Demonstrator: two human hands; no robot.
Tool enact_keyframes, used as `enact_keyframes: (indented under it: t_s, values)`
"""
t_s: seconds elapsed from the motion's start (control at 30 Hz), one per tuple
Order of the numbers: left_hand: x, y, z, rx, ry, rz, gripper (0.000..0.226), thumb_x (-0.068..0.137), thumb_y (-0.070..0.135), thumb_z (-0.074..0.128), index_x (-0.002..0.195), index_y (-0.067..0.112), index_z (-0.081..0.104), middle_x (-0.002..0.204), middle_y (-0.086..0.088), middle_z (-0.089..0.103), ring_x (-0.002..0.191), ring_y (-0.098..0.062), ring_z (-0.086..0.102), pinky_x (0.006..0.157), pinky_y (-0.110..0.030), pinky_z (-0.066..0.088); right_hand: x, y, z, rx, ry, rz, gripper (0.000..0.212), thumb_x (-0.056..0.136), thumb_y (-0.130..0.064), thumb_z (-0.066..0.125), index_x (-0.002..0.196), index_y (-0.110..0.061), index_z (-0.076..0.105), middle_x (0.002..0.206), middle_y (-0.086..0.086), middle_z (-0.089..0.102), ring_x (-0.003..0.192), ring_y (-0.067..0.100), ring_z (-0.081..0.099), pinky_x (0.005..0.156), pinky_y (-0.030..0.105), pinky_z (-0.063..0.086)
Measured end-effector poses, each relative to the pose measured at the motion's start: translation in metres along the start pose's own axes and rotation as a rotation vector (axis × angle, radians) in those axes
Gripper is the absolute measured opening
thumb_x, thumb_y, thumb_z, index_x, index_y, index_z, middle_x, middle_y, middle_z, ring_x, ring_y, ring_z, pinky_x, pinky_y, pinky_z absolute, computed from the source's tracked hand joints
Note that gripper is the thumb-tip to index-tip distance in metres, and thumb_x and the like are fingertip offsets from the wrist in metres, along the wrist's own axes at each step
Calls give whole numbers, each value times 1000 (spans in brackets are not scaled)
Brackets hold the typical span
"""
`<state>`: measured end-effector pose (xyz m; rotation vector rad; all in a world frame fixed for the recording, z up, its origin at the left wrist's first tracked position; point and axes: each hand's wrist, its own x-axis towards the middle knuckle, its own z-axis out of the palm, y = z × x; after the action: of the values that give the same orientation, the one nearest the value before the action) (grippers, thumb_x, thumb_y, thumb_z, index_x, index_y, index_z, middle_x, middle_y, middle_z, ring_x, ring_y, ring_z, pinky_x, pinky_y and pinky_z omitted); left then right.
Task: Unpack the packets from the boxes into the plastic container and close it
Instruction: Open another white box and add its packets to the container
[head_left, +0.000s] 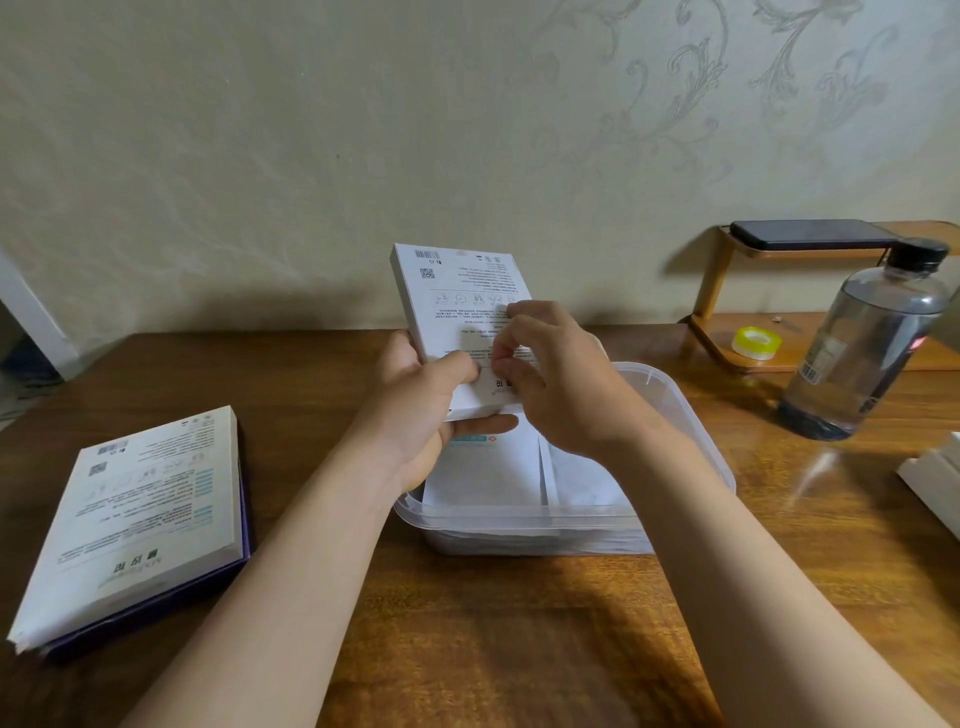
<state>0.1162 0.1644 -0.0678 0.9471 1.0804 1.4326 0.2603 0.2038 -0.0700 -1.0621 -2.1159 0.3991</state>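
Observation:
I hold a flat white box (457, 296) with printed text tilted up over the clear plastic container (691, 415) at the table's middle. My left hand (421, 410) grips the box's lower left corner, thumb on its face and fingers underneath. My right hand (550, 374) pinches at the box's lower end with curled fingers. White packets (493, 473) lie inside the container under my hands. No lid is on the container. A second white box (140, 514) lies flat on a dark purple box (156, 608) at the left.
A clear water bottle (867, 343) with a black cap stands at the right. Behind it a small wooden shelf (717, 280) carries a dark phone (815, 234) on top and a yellow tape roll (756, 342) below. Something white (935, 478) pokes in at the right edge.

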Motion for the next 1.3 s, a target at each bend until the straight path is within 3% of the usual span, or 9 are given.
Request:
enact_keyframes:
  t_s: [0.13,0.33,0.5,0.6,0.7,0.8,0.97,1.17,1.3]
  values:
    - [0,0,1,3,-7,16,33,93,-11,51,119,9,58,109,-14,75,78,-32,76,70,-59,62,0,4,7,-84,-51,14,8,96,-6,51,99,-9,58,137,7,45,114,30,49,90,24,33]
    - [-2,3,1,-15,-5,19,29,96,-8,52,105,17,64,86,-4,79,72,-29,77,60,-45,64,-1,5,-3,124,-46,72,10,101,-5,46,97,-11,53,131,5,49,103,14,48,75,0,34]
    - [0,2,-1,-42,16,-21,35,97,-4,54,127,13,58,111,-13,74,82,-30,78,61,-41,62,-1,7,-7,365,-21,149,12,102,-8,48,93,-16,53,129,-7,56,108,7,55,79,10,46]
    - [0,2,-2,-59,18,-22,34,96,-5,53,125,12,60,112,-15,73,80,-30,78,59,-39,61,-3,9,-12,484,-26,158,10,97,-8,58,101,-16,61,126,-12,60,113,-1,56,89,24,51]
    - [0,3,-1,-71,17,-9,33,96,-8,51,118,14,63,101,-8,78,75,-29,78,56,-40,62,-3,9,-13,358,-52,94,17,89,-14,72,102,-25,72,134,-9,56,129,-1,48,103,18,40]
    - [-1,3,0,-77,20,-12,33,97,-8,50,117,16,61,89,-1,79,73,-27,78,56,-40,63,-2,8,-11,282,-13,94,9,86,-15,75,86,-24,74,136,-7,55,128,-4,47,96,8,34]
    - [-1,4,0,-80,27,-27,32,97,-6,52,121,14,59,105,-10,76,76,-29,78,57,-40,63,-2,10,-13,269,0,113,14,90,-15,70,86,-28,68,131,-9,57,120,2,53,100,25,44]
    - [-1,2,1,-76,18,-13,33,97,-8,52,121,15,57,105,-5,74,75,-27,78,56,-40,62,-2,8,-10,230,23,59,8,84,-10,77,85,-17,75,115,-16,57,105,-20,50,88,-2,31]
    - [-1,1,2,-54,14,2,34,96,-9,53,121,14,56,98,-4,76,74,-28,78,57,-43,64,-1,4,-6,144,48,38,10,88,-4,70,82,-12,70,106,-16,53,102,-1,49,83,-5,28]
